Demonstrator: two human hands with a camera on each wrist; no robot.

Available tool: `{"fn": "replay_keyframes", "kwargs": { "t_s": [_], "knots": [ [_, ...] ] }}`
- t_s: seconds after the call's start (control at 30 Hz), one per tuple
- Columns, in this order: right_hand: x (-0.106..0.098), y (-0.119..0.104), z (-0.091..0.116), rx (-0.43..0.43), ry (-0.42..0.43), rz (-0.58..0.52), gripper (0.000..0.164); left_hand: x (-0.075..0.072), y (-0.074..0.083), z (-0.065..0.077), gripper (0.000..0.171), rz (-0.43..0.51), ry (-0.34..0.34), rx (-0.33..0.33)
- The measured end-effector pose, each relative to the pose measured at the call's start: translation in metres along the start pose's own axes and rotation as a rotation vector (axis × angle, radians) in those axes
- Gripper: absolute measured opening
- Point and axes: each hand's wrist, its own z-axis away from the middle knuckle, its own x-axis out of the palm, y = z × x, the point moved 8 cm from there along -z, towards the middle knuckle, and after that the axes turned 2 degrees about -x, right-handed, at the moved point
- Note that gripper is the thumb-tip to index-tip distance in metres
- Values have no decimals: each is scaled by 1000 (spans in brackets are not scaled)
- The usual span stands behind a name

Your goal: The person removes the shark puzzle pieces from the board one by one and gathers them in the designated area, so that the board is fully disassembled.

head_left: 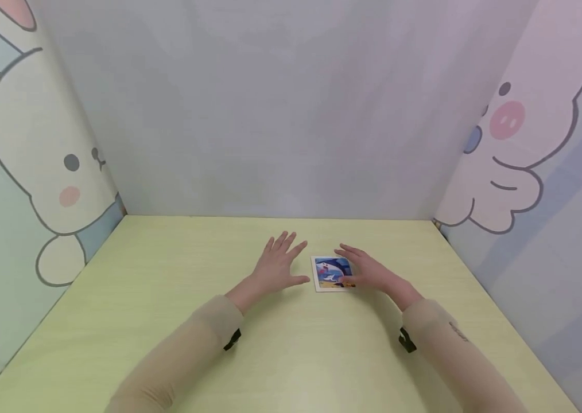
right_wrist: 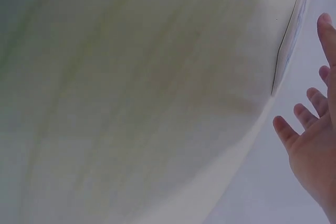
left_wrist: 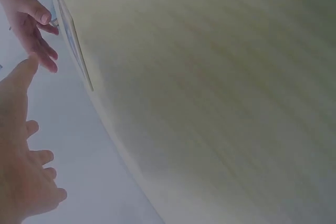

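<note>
A square picture card (head_left: pixel 326 273) with a white border and a blue sea scene lies flat on the table. My left hand (head_left: pixel 276 268) is spread just left of it, fingers extended and holding nothing. Over the card's right edge hovers my right hand (head_left: pixel 368 271), hiding part of that side; its fingers are extended. In the left wrist view the card (left_wrist: pixel 73 38) appears edge-on, beyond the left hand (left_wrist: pixel 23 156). The right wrist view shows the right hand (right_wrist: pixel 315 145) with fingers apart and nothing gripped, beside the card (right_wrist: pixel 289 45).
The pale yellow-green table (head_left: pixel 167 269) meets a plain grey back wall (head_left: pixel 280 115). Side panels carry cartoon drawings, a rabbit-like figure (head_left: pixel 48 155) at left and a pink-nosed one (head_left: pixel 534 115) at right. Both forearms wear beige sleeves (head_left: pixel 182 344) with dark straps (head_left: pixel 407 339) near the wrists.
</note>
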Motion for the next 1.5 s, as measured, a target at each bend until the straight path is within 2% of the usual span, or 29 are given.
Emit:
{"fn": "replay_keyframes", "kwargs": {
  "t_s": [0.2,0.4,0.5,0.83,1.13,1.5],
  "knots": [
    [9,1,-10,-40,-49,12,77,19,15,-16,84,14,-85,44],
    [10,0,-13,-49,-70,30,75,38,21,-27,80,71,-171,66],
    [11,2,-16,-49,-81,51,74,43,22,-32,77,86,-196,65],
    [13,1,-20,-58,-116,60,72,45,19,-42,72,182,-233,43],
    [13,3,-17,-52,-115,45,72,47,18,-50,70,295,-276,15],
    [12,3,-18,-49,-108,20,72,51,15,-56,67,369,-317,-27]
  ]
}}
